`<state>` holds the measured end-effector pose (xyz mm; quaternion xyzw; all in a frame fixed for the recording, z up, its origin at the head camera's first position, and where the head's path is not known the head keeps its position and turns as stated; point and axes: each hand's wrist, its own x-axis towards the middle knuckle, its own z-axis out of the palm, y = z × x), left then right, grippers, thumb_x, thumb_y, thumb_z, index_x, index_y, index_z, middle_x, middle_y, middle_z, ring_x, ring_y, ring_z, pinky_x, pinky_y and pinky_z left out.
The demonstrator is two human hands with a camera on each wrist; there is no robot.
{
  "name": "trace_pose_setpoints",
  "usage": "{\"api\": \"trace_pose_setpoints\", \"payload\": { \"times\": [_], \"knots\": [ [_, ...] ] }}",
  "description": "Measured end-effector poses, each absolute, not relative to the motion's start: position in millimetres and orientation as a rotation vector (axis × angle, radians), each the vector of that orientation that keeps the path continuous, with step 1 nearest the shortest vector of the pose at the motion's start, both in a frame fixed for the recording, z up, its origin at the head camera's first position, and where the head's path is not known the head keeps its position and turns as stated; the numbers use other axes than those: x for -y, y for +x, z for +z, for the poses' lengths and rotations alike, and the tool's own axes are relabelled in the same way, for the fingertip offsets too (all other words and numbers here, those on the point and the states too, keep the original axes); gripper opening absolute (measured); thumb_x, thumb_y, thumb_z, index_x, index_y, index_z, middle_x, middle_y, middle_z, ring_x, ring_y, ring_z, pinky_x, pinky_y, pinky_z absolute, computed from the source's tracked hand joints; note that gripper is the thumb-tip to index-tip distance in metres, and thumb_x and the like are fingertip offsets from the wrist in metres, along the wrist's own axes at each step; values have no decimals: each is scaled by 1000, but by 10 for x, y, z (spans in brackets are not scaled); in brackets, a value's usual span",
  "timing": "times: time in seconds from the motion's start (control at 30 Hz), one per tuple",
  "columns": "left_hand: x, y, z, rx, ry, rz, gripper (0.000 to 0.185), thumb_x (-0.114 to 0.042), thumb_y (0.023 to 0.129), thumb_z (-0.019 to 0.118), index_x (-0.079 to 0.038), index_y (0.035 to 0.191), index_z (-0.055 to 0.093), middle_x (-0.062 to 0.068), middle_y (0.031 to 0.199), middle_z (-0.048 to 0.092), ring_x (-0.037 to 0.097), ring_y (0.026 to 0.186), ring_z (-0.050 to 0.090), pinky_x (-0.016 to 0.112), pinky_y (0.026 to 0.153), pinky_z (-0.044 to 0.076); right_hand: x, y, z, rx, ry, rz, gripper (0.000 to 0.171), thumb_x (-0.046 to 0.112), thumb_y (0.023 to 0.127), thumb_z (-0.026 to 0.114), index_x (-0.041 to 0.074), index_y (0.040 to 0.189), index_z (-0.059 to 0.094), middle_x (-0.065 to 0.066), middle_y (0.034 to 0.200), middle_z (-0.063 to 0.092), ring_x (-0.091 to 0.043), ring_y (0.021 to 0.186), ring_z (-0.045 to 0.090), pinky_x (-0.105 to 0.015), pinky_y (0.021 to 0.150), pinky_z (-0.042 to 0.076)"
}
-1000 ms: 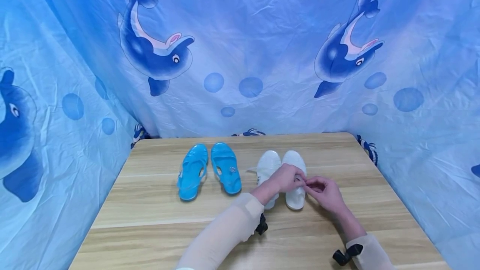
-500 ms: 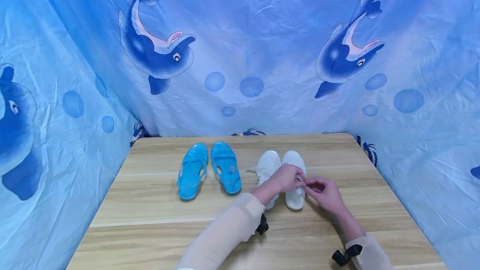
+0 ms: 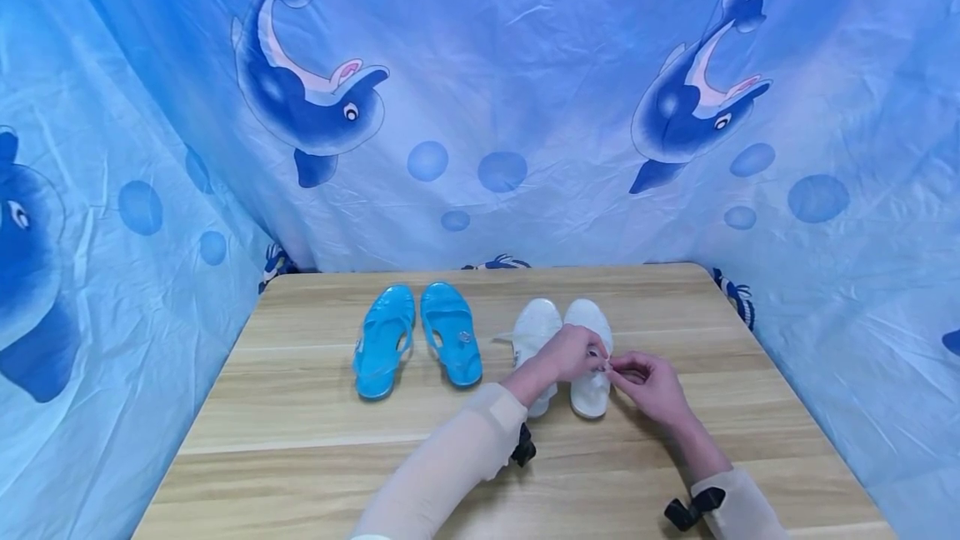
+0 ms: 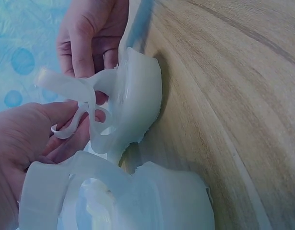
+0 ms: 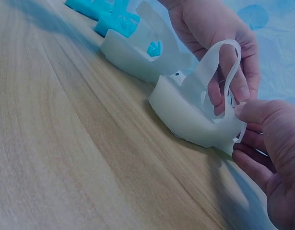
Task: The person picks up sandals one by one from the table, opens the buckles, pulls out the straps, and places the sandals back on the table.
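Note:
A pair of whitish, translucent jelly sandals lies on the table. The left hand (image 3: 566,354) reaches across the left white sandal (image 3: 534,330) to the right white sandal (image 3: 587,400). Its thumb and fingers pinch the ankle strap at that sandal's outer side. From the right, the right hand (image 3: 654,390) pinches the same strap (image 5: 214,57) between thumb and index finger. The two hands' fingertips meet there, partly covering the fastening. In the left wrist view, a thin strap end (image 4: 68,128) curls beside the left thumb. The left white sandal's strap (image 3: 504,340) sticks out sideways.
A pair of blue jelly sandals, the left blue sandal (image 3: 384,348) and the right blue sandal (image 3: 452,332), stands left of the white ones on the wooden table (image 3: 300,457). A blue dolphin-print curtain (image 3: 465,107) surrounds the table's back and sides.
The fingertips of both hands have shifted slightly at the strap, and a bit of white strap now shows between them. Sandals and arms stay in place.

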<state>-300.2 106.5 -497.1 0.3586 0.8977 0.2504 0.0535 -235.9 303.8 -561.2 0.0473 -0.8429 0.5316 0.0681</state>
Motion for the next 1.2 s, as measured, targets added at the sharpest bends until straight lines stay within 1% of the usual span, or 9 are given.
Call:
{"api": "trace_pose_setpoints", "payload": {
  "times": [0.17, 0.23, 0.3, 0.4, 0.57, 0.73, 0.83, 1.03, 1.2],
  "knots": [
    [-1079, -2981, -4945, -2744, 1106, 720, 14, -28, 100, 77, -21, 111, 84, -10, 105, 82, 2, 96, 72, 9, 84, 50, -3037, -2367, -5604, 2520, 172, 1612, 19, 7, 93, 82, -4, 108, 77, -25, 112, 77, -6, 98, 76, -16, 85, 60],
    [-1081, -2973, -4946, -2739, 1104, 714, 15, -30, 99, 78, -23, 111, 84, -12, 104, 83, 2, 94, 71, 9, 83, 50, -3034, -2364, -5610, 2515, 174, 1617, 18, 6, 93, 82, -4, 107, 77, -25, 112, 77, -8, 99, 76, -16, 85, 60],
    [-1079, -2975, -4956, -2728, 1097, 720, 14, -29, 99, 77, -24, 110, 85, -12, 102, 82, 0, 89, 69, 9, 79, 49, -3034, -2361, -5614, 2519, 176, 1615, 18, 5, 93, 81, -5, 108, 77, -25, 113, 77, -8, 99, 76, -17, 86, 60],
    [-1068, -2981, -4971, -2706, 1085, 758, 12, -24, 101, 75, -21, 108, 85, -10, 100, 83, 0, 83, 67, 9, 75, 48, -3030, -2354, -5615, 2530, 164, 1615, 18, 6, 94, 81, -3, 109, 77, -24, 113, 77, -6, 99, 76, -17, 86, 61],
    [-1051, -2991, -4976, -2693, 1084, 795, 14, -19, 102, 72, -17, 108, 84, -7, 103, 83, 0, 88, 71, 8, 78, 49, -3032, -2354, -5616, 2538, 160, 1612, 17, 5, 94, 80, -4, 109, 76, -22, 112, 77, -2, 98, 74, -17, 87, 60],
    [-1049, -2999, -4980, -2710, 1107, 777, 12, -28, 99, 77, -20, 104, 84, -11, 97, 82, -1, 86, 66, 9, 79, 48, -3030, -2367, -5619, 2523, 172, 1615, 17, 1, 93, 80, -6, 108, 76, -22, 109, 78, 1, 97, 73, -16, 86, 60],
    [-1057, -3007, -4980, -2730, 1119, 751, 13, -34, 97, 80, -22, 102, 84, -11, 95, 81, 2, 86, 65, 10, 79, 48, -3031, -2380, -5621, 2520, 177, 1609, 18, 3, 93, 81, -6, 108, 76, -24, 111, 78, 0, 98, 74, -16, 86, 60],
    [-1066, -3016, -4985, -2746, 1088, 748, 12, -31, 97, 80, -21, 102, 84, -9, 98, 82, 4, 95, 70, 11, 84, 50, -3039, -2383, -5621, 2550, 154, 1586, 19, 12, 95, 81, -1, 109, 77, -22, 113, 78, -3, 101, 74, -16, 87, 59],
    [-1062, -3011, -4979, -2727, 1054, 750, 16, -32, 99, 78, -19, 107, 83, -9, 101, 81, 1, 91, 70, 10, 82, 50, -3046, -2374, -5604, 2563, 157, 1588, 20, 11, 96, 81, -1, 110, 77, -22, 114, 77, -3, 101, 74, -17, 88, 60]
  ]
}}
